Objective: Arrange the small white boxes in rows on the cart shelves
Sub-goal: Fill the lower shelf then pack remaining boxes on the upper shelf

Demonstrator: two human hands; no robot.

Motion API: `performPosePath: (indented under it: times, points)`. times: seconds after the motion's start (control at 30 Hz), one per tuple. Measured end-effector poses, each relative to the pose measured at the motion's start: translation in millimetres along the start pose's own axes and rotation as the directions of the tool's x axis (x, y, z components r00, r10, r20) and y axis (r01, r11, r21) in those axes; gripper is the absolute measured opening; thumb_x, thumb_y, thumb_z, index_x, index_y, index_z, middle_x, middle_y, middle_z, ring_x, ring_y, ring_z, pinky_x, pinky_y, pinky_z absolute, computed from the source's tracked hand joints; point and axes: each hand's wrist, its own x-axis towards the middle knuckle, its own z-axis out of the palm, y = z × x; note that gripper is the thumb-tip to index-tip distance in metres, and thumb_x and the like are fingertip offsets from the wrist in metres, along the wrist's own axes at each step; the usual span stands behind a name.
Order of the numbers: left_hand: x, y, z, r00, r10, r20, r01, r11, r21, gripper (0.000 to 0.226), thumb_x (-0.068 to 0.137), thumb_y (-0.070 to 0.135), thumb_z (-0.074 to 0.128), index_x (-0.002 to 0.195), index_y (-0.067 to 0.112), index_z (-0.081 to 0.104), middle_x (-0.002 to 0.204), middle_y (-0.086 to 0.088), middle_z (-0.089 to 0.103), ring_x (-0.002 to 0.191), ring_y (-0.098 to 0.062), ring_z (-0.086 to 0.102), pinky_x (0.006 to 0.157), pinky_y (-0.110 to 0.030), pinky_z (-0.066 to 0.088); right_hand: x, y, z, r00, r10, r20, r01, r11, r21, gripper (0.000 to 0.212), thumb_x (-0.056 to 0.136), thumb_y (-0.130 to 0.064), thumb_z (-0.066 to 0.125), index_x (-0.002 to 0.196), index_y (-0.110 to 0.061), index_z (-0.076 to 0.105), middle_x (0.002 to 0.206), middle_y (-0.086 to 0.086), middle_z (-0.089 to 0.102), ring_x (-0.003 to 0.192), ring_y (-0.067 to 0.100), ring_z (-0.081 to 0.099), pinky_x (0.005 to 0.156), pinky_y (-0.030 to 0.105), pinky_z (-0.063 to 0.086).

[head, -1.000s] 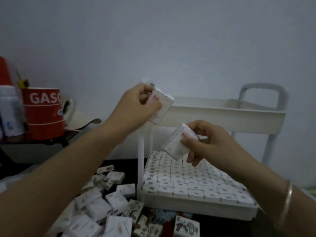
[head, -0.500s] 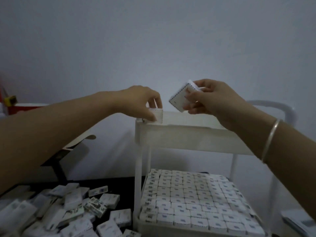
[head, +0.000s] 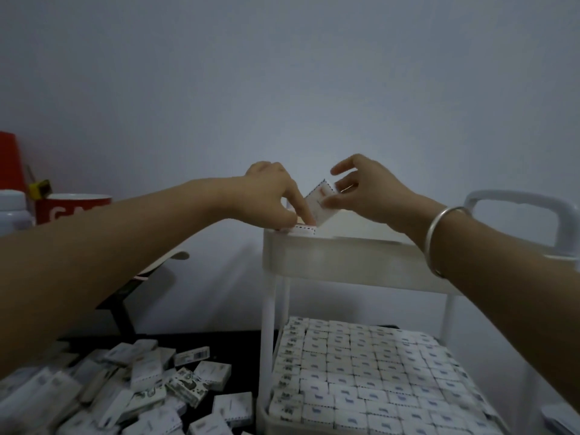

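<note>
My left hand (head: pixel 273 196) reaches over the left front corner of the white cart's top shelf (head: pixel 345 262) and pinches a small white box (head: pixel 303 229) that sits low in that corner, only its top edge showing. Just to its right, my right hand (head: pixel 370 193) pinches a second small white box (head: pixel 323 204), tilted, its lower edge dipping behind the shelf rim beside the first box. The upper fingers of my right hand are spread. The lower shelf (head: pixel 470 381) is packed with neat rows of boxes (head: pixel 361 372).
A heap of loose boxes (head: pixel 125 394) lies on the dark surface at lower left. A red mug (head: pixel 72 208) and a white bottle (head: pixel 12 211) stand on a side table at left. The cart handle (head: pixel 518 199) rises at right.
My left hand has pushed its box down into the top shelf corner. My right hand has brought its box lower and leftward, from above the shelf to beside the first box.
</note>
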Motion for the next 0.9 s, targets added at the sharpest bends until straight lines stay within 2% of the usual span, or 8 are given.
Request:
performPosePath:
  times: [0.1,0.2,0.33,0.47,0.67,0.73,0.8,0.9]
  points:
    - [-6.4,1.0,1.7,0.997,0.001,-0.073,-0.005,0.999,-0.054,0.038,0.087,0.012,0.054,0.106,0.04,0.072,0.105,0.004,0.067,0.105,-0.017,0.05,0.09,-0.021,0.029,1.9,-1.8,6.6,0.994,-0.061,0.092,0.063,0.998,-0.02,0.03,0.077,-0.024,0.079,0.105,-0.021,0.068,0.093,-0.005,0.072,0.068,-0.002,0.062,0.064,0.016,0.048]
    - [-15.4,-1.3,2.1,0.98,-0.015,-0.198,-0.021,0.983,-0.18,0.037,0.087,0.004,0.05,0.094,0.031,0.075,0.091,0.015,0.069,0.092,-0.009,0.059,0.081,-0.02,0.048,-0.8,-4.8,11.2,0.969,-0.101,0.224,0.081,0.992,0.097,0.021,0.084,-0.018,0.073,0.104,-0.02,0.072,0.094,0.0,0.074,0.075,0.001,0.066,0.064,0.014,0.052]
    - [-27.8,-4.9,7.5,0.902,-0.07,-0.427,-0.036,0.971,-0.234,0.031,0.09,0.005,0.05,0.087,0.032,0.066,0.088,0.027,0.057,0.089,0.004,0.05,0.078,-0.001,0.033,-3.1,-6.5,15.1,0.942,-0.11,0.318,0.077,0.99,0.115,0.017,0.088,-0.016,0.068,0.099,-0.028,0.073,0.097,0.0,0.074,0.079,0.006,0.067,0.07,0.015,0.054]
    - [-43.9,-5.8,21.3,0.836,-0.12,-0.536,-0.06,0.95,-0.305,0.03,0.089,0.001,0.051,0.094,0.028,0.064,0.094,0.022,0.058,0.092,0.002,0.053,0.083,-0.006,0.038,-4.3,-7.2,25.5,0.917,-0.096,0.388,0.065,0.994,0.091,0.022,0.096,-0.013,0.055,0.103,-0.025,0.071,0.102,-0.004,0.072,0.089,0.009,0.065,0.077,0.019,0.054]
    - [-75.1,-8.0,47.2,0.812,-0.211,-0.544,-0.026,0.919,-0.394,0.032,0.087,-0.006,0.05,0.097,0.02,0.065,0.101,0.009,0.066,0.097,-0.005,0.059,0.088,-0.017,0.046,-7.5,-5.8,28.2,0.955,-0.021,0.296,-0.013,0.993,0.115,0.039,0.095,0.008,0.034,0.116,-0.01,0.061,0.105,0.008,0.069,0.08,0.016,0.062,0.066,0.017,0.055]
    - [-90.7,-6.7,58.9,0.809,-0.251,-0.532,-0.011,0.898,-0.44,0.032,0.087,-0.006,0.049,0.097,0.018,0.066,0.098,0.012,0.066,0.095,-0.003,0.06,0.082,-0.014,0.046,-10.5,-7.6,29.2,0.963,-0.029,0.267,0.008,0.997,0.081,0.043,0.092,0.011,0.032,0.115,-0.01,0.061,0.108,0.01,0.068,0.082,0.017,0.062,0.063,0.016,0.054]
    - [-109.3,-2.9,73.5,0.819,-0.286,-0.497,0.013,0.876,-0.482,0.03,0.087,-0.005,0.05,0.093,0.02,0.067,0.092,0.014,0.066,0.087,-0.002,0.061,0.073,-0.011,0.044,-12.4,-11.0,31.0,0.97,-0.039,0.241,0.033,0.999,0.03,0.044,0.09,0.011,0.032,0.116,-0.009,0.062,0.11,0.011,0.068,0.088,0.018,0.062,0.07,0.024,0.055]
    - [-139.0,4.0,105.7,0.932,-0.276,-0.235,0.134,0.864,-0.485,0.025,0.088,0.004,0.056,0.086,0.026,0.067,0.085,0.012,0.067,0.078,-0.005,0.061,0.072,-0.022,0.052,-16.3,-15.9,32.2,0.983,-0.109,0.147,0.123,0.988,-0.093,0.045,0.087,0.009,0.035,0.116,-0.012,0.063,0.111,0.007,0.067,0.099,0.021,0.062,0.088,0.032,0.051]
